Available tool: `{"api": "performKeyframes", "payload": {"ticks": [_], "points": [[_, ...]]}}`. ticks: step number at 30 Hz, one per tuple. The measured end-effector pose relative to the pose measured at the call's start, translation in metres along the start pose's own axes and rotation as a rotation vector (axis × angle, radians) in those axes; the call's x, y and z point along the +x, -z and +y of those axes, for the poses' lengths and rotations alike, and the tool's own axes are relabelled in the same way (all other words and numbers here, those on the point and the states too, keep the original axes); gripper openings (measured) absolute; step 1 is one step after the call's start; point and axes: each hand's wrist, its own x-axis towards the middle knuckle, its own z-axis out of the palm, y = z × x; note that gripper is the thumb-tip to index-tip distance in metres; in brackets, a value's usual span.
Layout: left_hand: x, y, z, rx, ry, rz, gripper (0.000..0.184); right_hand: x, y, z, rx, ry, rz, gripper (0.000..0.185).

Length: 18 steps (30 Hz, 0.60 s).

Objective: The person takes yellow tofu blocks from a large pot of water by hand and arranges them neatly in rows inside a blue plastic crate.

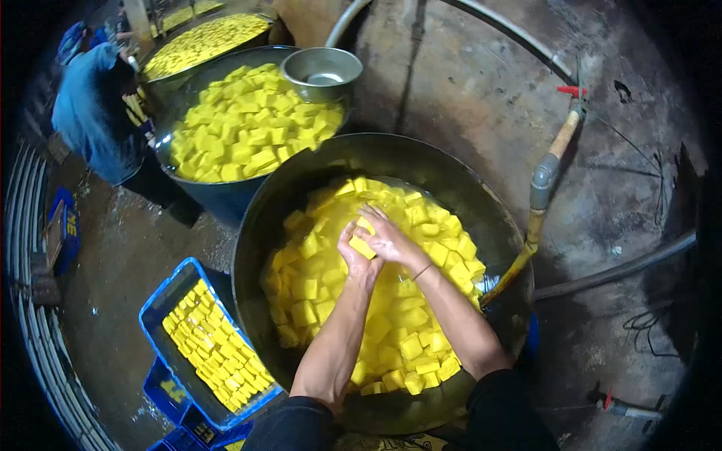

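Observation:
Over the middle of a large dark round vat [259, 199], my left hand [356, 259] and my right hand [391, 239] are cupped together around a yellow tofu block [364, 234]. My left fingers curl under and beside it, while my right palm and fingers close over its other side. Part of the block is hidden by the fingers. Below my hands, many yellow tofu blocks [412, 346] lie in cloudy yellow water inside the vat.
A second vat of yellow blocks [248, 120] stands behind, with a metal bowl [322, 69] at its rim. At left are a blue crate [189, 264] of yellow pieces and a person [98, 113] in blue. A hose [535, 222] runs into my vat from the right.

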Motion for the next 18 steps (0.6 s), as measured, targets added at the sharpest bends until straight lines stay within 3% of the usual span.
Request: {"api": "performKeyframes", "payload": {"ticks": [1, 2, 3, 5, 7, 9, 11, 12, 13, 14, 16, 17, 18], "points": [[-0.003, -0.004, 0.009, -0.136, -0.033, 0.023, 0.036, 0.011, -0.006, 0.005, 0.098, -0.058, -0.123, 0.046], [0.017, 0.018, 0.022, -0.096, -0.063, 0.077, 0.032, 0.025, 0.009, -0.031, 0.648, -0.463, -0.243, 0.049], [0.007, 0.001, 0.038, -0.024, -0.104, 0.045, 0.028, 0.032, 0.012, -0.047, 0.75, -0.446, -0.063, 0.042], [0.0, -0.03, 0.079, -0.064, -0.176, -0.135, 0.026, 0.042, -0.026, -0.004, 0.49, -0.477, -0.058, 0.032], [-0.021, -0.071, 0.116, -0.05, -0.262, -0.207, 0.023, 0.028, -0.051, -0.04, 0.582, -0.671, -0.266, 0.023], [-0.043, -0.098, 0.15, -0.137, -0.235, -0.468, 0.026, 0.024, -0.122, 0.0, 0.236, -0.338, -0.287, 0.053], [-0.079, -0.113, 0.177, -0.104, -0.374, -0.448, 0.029, 0.021, -0.187, 0.048, -0.245, -0.146, -0.232, 0.076], [-0.088, -0.108, 0.194, -0.085, -0.406, -0.512, 0.031, 0.018, -0.188, 0.039, 0.034, -0.169, -0.202, 0.064], [-0.102, -0.104, 0.209, -0.096, -0.405, -0.505, 0.031, 0.013, -0.144, -0.016, 0.141, -0.062, -0.329, 0.048], [-0.116, -0.097, 0.223, -0.08, -0.446, -0.499, 0.031, 0.011, -0.144, -0.008, 0.302, -0.058, -0.315, 0.041], [-0.146, -0.078, 0.245, -0.094, -0.505, -0.407, 0.032, 0.007, -0.128, -0.033, 0.445, -0.231, -0.351, 0.028], [-0.155, -0.06, 0.256, -0.074, -0.51, -0.446, 0.033, 0.001, -0.091, -0.103, 0.752, -0.432, -0.424, 0.03], [-0.165, -0.046, 0.261, -0.102, -0.53, -0.399, 0.032, -0.005, -0.075, -0.137, 0.823, -0.385, -0.426, 0.03]]}}
